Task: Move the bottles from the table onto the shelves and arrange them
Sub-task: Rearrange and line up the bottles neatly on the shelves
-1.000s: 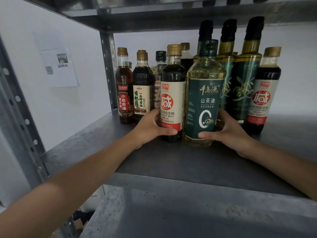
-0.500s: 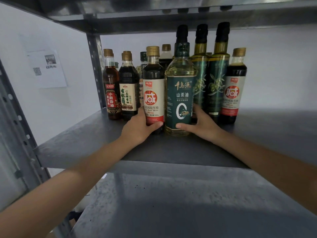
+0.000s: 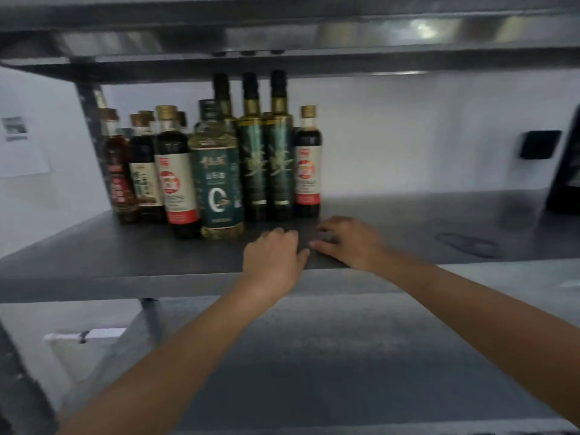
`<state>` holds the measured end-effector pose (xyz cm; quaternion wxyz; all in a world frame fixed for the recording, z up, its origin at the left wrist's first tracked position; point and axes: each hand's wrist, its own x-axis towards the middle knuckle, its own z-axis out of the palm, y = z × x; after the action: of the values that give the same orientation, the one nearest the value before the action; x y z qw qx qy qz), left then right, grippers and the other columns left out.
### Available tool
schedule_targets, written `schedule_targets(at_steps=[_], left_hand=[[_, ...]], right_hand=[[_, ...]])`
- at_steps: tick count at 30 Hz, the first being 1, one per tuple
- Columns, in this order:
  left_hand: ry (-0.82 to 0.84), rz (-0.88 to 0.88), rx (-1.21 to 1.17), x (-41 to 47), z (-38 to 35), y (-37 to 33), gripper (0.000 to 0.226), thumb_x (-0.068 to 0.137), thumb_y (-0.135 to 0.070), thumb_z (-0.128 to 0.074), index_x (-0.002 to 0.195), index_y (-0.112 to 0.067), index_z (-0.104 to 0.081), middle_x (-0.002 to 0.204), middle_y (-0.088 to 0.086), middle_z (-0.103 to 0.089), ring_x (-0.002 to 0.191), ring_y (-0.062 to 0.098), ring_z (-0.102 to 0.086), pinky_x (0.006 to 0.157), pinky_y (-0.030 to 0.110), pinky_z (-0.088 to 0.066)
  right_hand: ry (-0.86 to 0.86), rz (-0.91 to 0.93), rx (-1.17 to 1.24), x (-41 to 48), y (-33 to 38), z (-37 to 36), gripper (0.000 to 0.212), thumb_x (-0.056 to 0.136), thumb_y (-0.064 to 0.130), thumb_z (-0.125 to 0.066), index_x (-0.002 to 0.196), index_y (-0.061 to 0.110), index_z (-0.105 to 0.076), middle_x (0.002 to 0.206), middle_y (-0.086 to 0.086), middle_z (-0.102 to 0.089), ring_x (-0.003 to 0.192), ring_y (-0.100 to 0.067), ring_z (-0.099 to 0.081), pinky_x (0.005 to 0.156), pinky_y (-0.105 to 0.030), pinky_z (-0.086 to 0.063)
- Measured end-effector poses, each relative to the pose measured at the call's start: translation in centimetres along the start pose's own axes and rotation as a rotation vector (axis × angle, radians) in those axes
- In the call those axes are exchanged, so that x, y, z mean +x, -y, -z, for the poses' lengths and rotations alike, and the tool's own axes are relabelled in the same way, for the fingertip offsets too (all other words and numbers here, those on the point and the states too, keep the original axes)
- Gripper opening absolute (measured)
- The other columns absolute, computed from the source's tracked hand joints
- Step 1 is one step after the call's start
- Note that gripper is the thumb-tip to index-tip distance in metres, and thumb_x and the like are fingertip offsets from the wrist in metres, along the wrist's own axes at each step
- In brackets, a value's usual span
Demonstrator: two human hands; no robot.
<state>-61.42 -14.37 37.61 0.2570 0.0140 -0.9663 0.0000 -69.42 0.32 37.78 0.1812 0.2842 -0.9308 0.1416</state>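
Both the left hand (image 3: 273, 262) and right hand (image 3: 348, 241) rest empty, fingers loosely spread, on the metal shelf (image 3: 125, 262). The green-labelled oil bottle (image 3: 219, 183) shows a large white "O". Other label text is blurred and unreadable.

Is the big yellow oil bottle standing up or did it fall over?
Standing up. The big yellow oil bottle sits base-down on the shelf, cap on top, neither hand touching it.

White wall (image 3: 408, 133) is running behind a grey metal shelving unit (image 3: 125, 262); a perforated upright post (image 3: 91, 127) is standing at the back left. A printed paper sheet (image 3: 22, 146) is hanging on the wall at left, text blurred. A small black box (image 3: 539, 149) is sitting on the wall at right. Light is glinting off the upper shelf's underside (image 3: 420, 29).
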Motion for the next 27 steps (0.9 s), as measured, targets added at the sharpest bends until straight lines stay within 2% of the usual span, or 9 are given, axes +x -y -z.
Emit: schedule_targets(at_steps=[4,8,13,17,22,27], left_hand=[[0.0,-0.129,-0.113,0.6,-1.1,-11.2,0.033,0.095,-0.044,-0.044,0.104,-0.017,-0.061,0.112,0.007,-0.062,0.106,0.03,-0.058,0.069,0.034,-0.036],[-0.056,-0.241,-0.239,0.8,-2.5,-22.0,0.033,0.098,-0.04,-0.041,0.112,-0.016,-0.059,0.117,0.007,-0.06,0.108,0.031,-0.058,0.079,0.038,-0.044],[-0.014,-0.361,-0.252,1.9,-3.7,-32.5,0.034,0.097,-0.039,-0.04,0.109,-0.015,-0.061,0.115,0.008,-0.061,0.108,0.029,-0.056,0.078,0.036,-0.043],[0.036,-0.432,-0.239,3.5,-4.3,-38.3,0.039,0.099,-0.041,-0.037,0.109,-0.013,-0.061,0.114,0.01,-0.06,0.109,0.029,-0.054,0.077,0.035,-0.04],[0.047,-0.451,-0.216,6.1,-5.2,-43.2,0.046,0.1,-0.046,-0.034,0.105,-0.011,-0.062,0.11,0.01,-0.061,0.104,0.03,-0.057,0.074,0.034,-0.039],[0.133,-0.419,-0.28,10.4,-6.4,-47.0,0.05,0.097,-0.054,-0.033,0.091,-0.014,-0.061,0.1,0.009,-0.064,0.093,0.03,-0.06,0.078,0.038,-0.049]], right_hand=[[-0.036,-0.116,-0.011,-8.3,-9.3,5.1,0.043,0.089,0.048,-0.055,0.125,0.023,-0.057,0.129,0.002,-0.056,0.117,-0.02,-0.052,0.092,-0.036,-0.045],[-0.093,-0.245,-0.073,-16.8,-17.9,9.3,0.037,0.091,0.046,-0.052,0.12,0.023,-0.058,0.12,0.003,-0.058,0.112,-0.018,-0.055,0.085,-0.031,-0.046],[-0.092,-0.447,-0.149,-24.1,-25.7,13.3,0.047,0.094,0.048,-0.046,0.135,0.026,-0.045,0.138,0.001,-0.048,0.124,-0.019,-0.044,0.093,-0.037,-0.043],[-0.114,-0.533,-0.193,-26.8,-30.3,15.5,0.05,0.094,0.049,-0.044,0.138,0.024,-0.042,0.14,-0.001,-0.046,0.127,-0.019,-0.042,0.092,-0.036,-0.042],[-0.11,-0.55,-0.221,-26.7,-35.0,16.9,0.051,0.094,0.051,-0.042,0.135,0.02,-0.047,0.137,-0.005,-0.048,0.122,-0.023,-0.047,0.091,-0.035,-0.041],[-0.032,-0.524,-0.17,-24.6,-40.8,17.3,0.046,0.094,0.051,-0.04,0.129,0.023,-0.052,0.126,-0.004,-0.054,0.115,-0.022,-0.05,0.09,-0.034,-0.044]])
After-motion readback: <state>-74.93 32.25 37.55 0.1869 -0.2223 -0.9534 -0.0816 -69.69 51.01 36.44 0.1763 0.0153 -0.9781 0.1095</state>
